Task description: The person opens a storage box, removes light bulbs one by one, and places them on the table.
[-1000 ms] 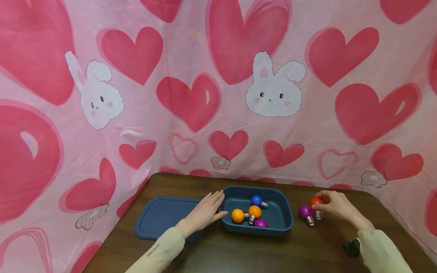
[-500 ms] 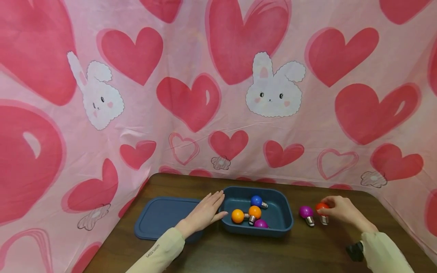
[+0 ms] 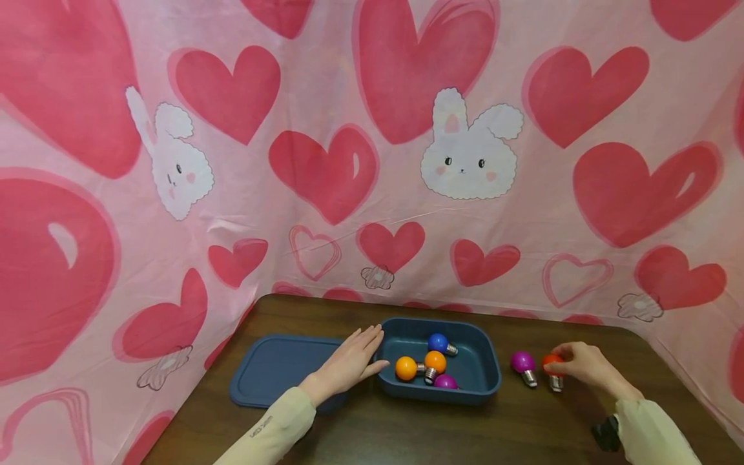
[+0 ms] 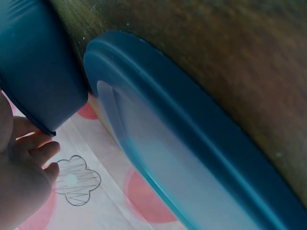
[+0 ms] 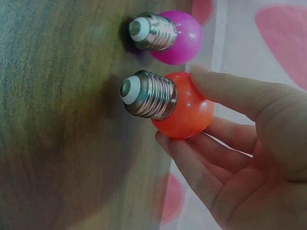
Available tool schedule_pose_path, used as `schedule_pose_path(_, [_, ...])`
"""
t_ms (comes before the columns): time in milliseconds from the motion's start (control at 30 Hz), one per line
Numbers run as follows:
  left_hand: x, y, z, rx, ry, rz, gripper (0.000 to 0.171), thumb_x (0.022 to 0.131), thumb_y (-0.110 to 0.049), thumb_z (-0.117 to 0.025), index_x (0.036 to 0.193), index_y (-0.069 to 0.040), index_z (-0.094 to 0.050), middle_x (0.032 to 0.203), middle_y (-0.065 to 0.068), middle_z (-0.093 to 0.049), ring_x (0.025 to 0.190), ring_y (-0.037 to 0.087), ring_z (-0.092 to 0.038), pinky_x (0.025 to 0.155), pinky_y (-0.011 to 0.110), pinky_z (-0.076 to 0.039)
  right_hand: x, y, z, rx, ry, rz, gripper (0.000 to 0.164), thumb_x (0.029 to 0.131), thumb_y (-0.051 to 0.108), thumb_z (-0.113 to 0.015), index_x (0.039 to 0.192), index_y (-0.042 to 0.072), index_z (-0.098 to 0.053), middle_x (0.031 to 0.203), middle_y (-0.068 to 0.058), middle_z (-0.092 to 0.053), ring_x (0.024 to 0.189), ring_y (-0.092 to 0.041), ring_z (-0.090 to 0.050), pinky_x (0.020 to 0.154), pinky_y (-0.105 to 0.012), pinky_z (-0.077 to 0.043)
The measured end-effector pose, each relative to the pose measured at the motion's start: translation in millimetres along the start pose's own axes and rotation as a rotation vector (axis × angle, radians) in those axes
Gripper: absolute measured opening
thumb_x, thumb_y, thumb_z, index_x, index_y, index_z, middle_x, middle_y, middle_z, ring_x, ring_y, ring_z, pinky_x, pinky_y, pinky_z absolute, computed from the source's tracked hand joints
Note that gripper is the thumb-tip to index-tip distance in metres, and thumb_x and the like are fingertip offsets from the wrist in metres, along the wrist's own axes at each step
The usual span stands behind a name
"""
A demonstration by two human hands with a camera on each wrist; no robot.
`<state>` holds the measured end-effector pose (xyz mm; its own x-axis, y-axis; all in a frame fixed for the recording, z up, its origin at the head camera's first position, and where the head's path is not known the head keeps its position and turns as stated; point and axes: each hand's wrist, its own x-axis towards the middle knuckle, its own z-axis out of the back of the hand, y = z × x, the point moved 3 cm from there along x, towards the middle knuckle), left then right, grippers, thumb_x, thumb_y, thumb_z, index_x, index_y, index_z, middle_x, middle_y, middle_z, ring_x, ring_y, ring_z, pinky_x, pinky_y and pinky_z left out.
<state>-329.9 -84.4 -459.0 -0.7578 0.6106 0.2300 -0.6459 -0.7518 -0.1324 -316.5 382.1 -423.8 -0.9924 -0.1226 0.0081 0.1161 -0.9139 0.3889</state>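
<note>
My right hand [image 3: 591, 367] pinches a red light bulb [image 5: 184, 108] by its round globe between thumb and fingers, its metal screw base pointing toward me. Just left of it a purple bulb [image 3: 523, 363] lies on the table. With fingers extended, my left hand [image 3: 347, 361] rests against the left rim of a dark blue box [image 3: 482, 387]. Inside the box lie a blue bulb [image 3: 438, 343], an orange bulb [image 3: 405, 368], a second orange bulb [image 3: 434, 361] and another purple bulb [image 3: 445, 382], the last partly hidden by the front wall.
A blue lid [image 3: 285, 368] lies flat on the brown wooden table [image 3: 418, 433] left of the box, partly under my left forearm. Behind the table hangs a pink cloth [image 3: 401, 194] printed with hearts and rabbits. A dark object [image 3: 607, 433] sits at my right wrist.
My right hand has moved the red bulb a little to the right and toward me, away from the purple bulb. The left hand has stayed at the box rim.
</note>
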Motion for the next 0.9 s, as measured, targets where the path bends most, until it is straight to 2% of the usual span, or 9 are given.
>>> schedule_pose_path(467, [0.8,-0.3,1.7,-0.003,0.013,0.006,0.068,0.100,-0.051,-0.048,0.150,-0.006,-0.042,0.159,0.008,-0.040,0.148,0.024,-0.038,0.123,0.046,-0.029,3.7,-7.5,-6.5,0.018,0.026,-0.043,0.047,0.085,0.035,-0.076,0.105,-0.008,-0.069,0.087,-0.008,-0.072,0.078,-0.016,-0.059,0.066,-0.032,-0.048])
schedule_pose_path(733, [-0.5,-1.0,1.9,-0.007,0.022,0.011,0.068,0.100,-0.051,-0.048,0.151,-0.005,-0.041,0.159,0.008,-0.039,0.148,0.024,-0.038,0.124,0.046,-0.028,5.9,-9.4,-9.7,0.006,0.009,-0.043,0.046,0.086,0.034,-0.075,0.104,-0.008,-0.069,0.090,-0.011,-0.072,0.082,-0.021,-0.064,0.069,-0.036,-0.052])
schedule_pose_path(900, [0.0,-1.0,1.5,-0.007,0.016,0.008,0.067,0.100,-0.048,-0.050,0.151,-0.005,-0.041,0.159,0.009,-0.039,0.148,0.024,-0.038,0.124,0.046,-0.028,5.5,-9.9,-10.3,0.007,0.010,-0.048,0.045,0.087,0.035,-0.073,0.103,-0.007,-0.069,0.089,-0.010,-0.073,0.084,-0.024,-0.066,0.070,-0.038,-0.053])
